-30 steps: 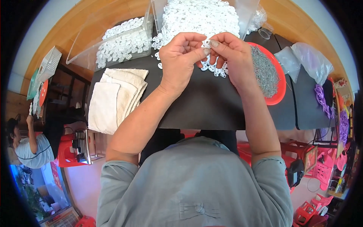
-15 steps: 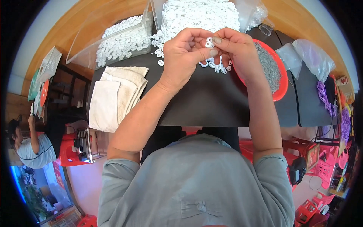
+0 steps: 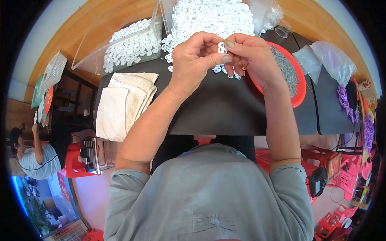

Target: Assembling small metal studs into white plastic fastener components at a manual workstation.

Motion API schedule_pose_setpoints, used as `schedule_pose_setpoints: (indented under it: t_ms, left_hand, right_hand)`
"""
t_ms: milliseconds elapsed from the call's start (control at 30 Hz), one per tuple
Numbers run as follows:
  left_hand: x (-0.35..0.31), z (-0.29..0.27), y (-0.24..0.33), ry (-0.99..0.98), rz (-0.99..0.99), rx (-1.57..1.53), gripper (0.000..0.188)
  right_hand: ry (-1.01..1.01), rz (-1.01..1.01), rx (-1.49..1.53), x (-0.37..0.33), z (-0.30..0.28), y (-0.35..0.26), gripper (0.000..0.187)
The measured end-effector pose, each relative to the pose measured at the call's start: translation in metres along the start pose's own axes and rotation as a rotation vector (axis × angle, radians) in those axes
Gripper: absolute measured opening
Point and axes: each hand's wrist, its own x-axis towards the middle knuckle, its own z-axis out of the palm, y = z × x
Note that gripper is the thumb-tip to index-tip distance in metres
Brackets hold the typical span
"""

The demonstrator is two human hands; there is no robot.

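Note:
A small white plastic piece with dark holes [image 3: 221, 47] is held up between the fingertips of both my hands, above the far part of the dark table. My left hand [image 3: 192, 62] pinches it from the left, thumb underneath. From the right, my right hand [image 3: 257, 56] closes thumb and fingers on its upper end; whether a smaller part is in that pinch is hidden. Loose white pieces [image 3: 236, 75] lie beneath the hands, spilling from a big heap of them [image 3: 213, 20]. Beside my right wrist stands a red bowl [image 3: 302, 86] of thin grey metal bits [image 3: 283, 66].
At the far left a clear plastic bin [image 3: 142, 59] holds more white pieces. Folded cream cloths [image 3: 112, 108] lie by my left forearm. Clear plastic bags [image 3: 333, 62] and purple cord [image 3: 346, 104] are at the right. Another person [image 3: 40, 160] sits at far left.
My hands have stayed almost in place, dipping very slightly. The white piece between my fingertips has turned a little, and more of its holed face shows.

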Motion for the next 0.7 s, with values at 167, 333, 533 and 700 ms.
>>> schedule_pose_setpoints:
  t_ms: [167,333,533,700]
  left_hand:
    - [-0.002,-0.002,-0.002,-0.002,0.000,0.056,0.026]
    - [-0.002,-0.001,0.001,0.036,0.014,-0.009,0.021]
    - [-0.001,-0.005,-0.002,0.032,-0.024,-0.076,0.020]
    - [0.000,-0.009,-0.011,0.057,-0.115,-0.113,0.018]
  right_hand:
    - [-0.023,0.020,0.037,-0.002,0.003,0.001,0.025]
    - [-0.055,0.010,0.143,-0.003,0.008,0.003,0.024]
    - [-0.088,0.027,0.212,-0.002,0.011,0.005,0.025]
    - [-0.076,0.063,0.236,0.002,0.016,0.009,0.026]
